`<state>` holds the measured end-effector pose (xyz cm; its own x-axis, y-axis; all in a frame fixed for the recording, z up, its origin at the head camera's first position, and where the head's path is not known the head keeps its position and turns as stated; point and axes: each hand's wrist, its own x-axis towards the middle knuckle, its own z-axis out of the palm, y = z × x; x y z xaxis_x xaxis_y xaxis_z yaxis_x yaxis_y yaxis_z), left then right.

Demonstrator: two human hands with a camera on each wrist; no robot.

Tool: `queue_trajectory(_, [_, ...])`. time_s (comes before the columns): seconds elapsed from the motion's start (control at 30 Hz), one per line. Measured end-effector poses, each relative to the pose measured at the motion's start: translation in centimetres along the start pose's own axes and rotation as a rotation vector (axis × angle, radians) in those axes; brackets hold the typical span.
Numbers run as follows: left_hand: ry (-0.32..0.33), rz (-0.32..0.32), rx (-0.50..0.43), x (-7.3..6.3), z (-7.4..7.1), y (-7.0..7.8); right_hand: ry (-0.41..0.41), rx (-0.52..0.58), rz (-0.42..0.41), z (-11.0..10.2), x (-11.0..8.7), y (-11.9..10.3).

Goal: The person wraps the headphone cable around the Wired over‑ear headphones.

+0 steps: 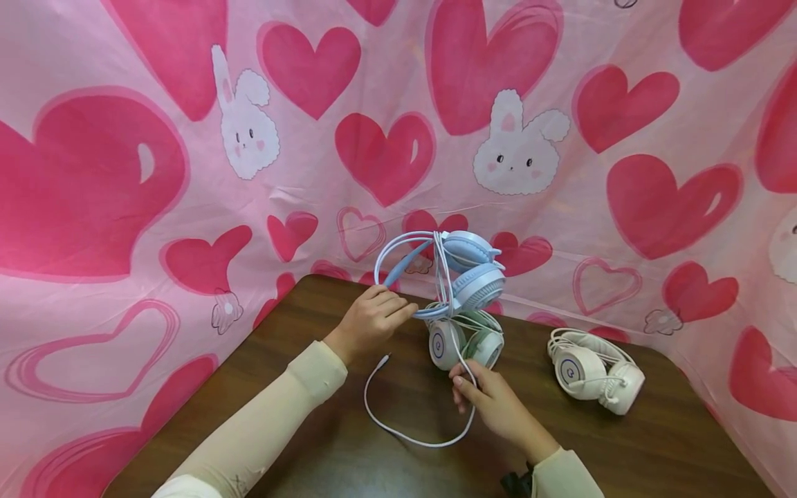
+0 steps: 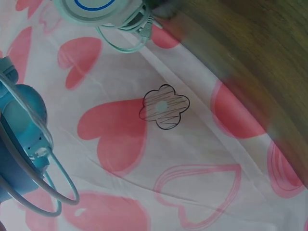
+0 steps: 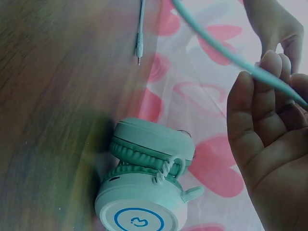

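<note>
My left hand (image 1: 373, 318) grips the headband of light-blue headphones (image 1: 476, 283), holding them up over the back of the table. Several turns of white cable wrap around them beside the earcups. In the left wrist view the blue headphones (image 2: 21, 120) show only in part, at the left edge. Between thumb and fingers, my right hand (image 1: 495, 401) pinches the cable (image 1: 465, 370) just below the headphones. In the right wrist view the cable (image 3: 231, 55) crosses the fingertips. Its loose length curves toward the left and finishes in a small plug (image 1: 382, 361).
White-and-green headphones (image 1: 445, 344) sit on the table right below the blue pair. White headphones (image 1: 623, 387) with a bundled cable lie farther right. The dark wooden table (image 1: 330, 443) meets a pink heart-and-bunny cloth (image 1: 398, 76) behind it.
</note>
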<state>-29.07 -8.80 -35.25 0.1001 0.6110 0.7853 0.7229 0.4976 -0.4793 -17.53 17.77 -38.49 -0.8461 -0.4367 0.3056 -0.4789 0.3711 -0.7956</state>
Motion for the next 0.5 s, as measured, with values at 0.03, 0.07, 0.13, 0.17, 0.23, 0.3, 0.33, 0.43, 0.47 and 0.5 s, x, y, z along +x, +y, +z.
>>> queue_trajectory(0.03, [-0.001,-0.003,-0.001,-0.1,0.0,0.0,-0.004,-0.001,-0.012,0.0,-0.1,0.0])
queue_trajectory(0.07, [-0.003,-0.007,-0.002,-0.1,0.1,-0.1,-0.012,-0.002,-0.024,-0.1,-0.2,0.0])
queue_trajectory(0.13, [-0.006,-0.017,0.000,-0.2,0.1,-0.2,-0.026,-0.011,-0.040,-0.1,-0.3,-0.1])
queue_trajectory(0.17, [-0.006,-0.023,0.000,-0.3,0.2,-0.2,-0.033,-0.016,-0.045,-0.2,-0.3,-0.3])
queue_trajectory(0.23, [-0.010,-0.031,0.002,-0.4,0.2,-0.3,-0.042,-0.042,-0.047,-0.3,-0.3,-0.6])
queue_trajectory(0.3, [-0.020,-0.033,0.000,-0.6,0.3,-0.4,-0.040,-0.063,-0.039,-0.5,-0.4,-0.9])
queue_trajectory(0.33, [-0.026,-0.032,-0.002,-0.7,0.3,-0.5,-0.039,-0.073,-0.036,-0.6,-0.4,-1.1])
queue_trajectory(0.43, [-0.043,-0.030,-0.008,-0.8,0.2,-0.5,-0.041,-0.084,-0.032,-0.8,-0.6,-1.7])
queue_trajectory(0.47, [-0.047,-0.032,-0.009,-0.8,0.2,-0.4,-0.045,-0.083,-0.032,-0.9,-0.6,-1.9])
queue_trajectory(0.5, [-0.050,-0.035,-0.006,-0.8,0.2,-0.4,-0.051,-0.084,-0.036,-0.9,-0.7,-2.1])
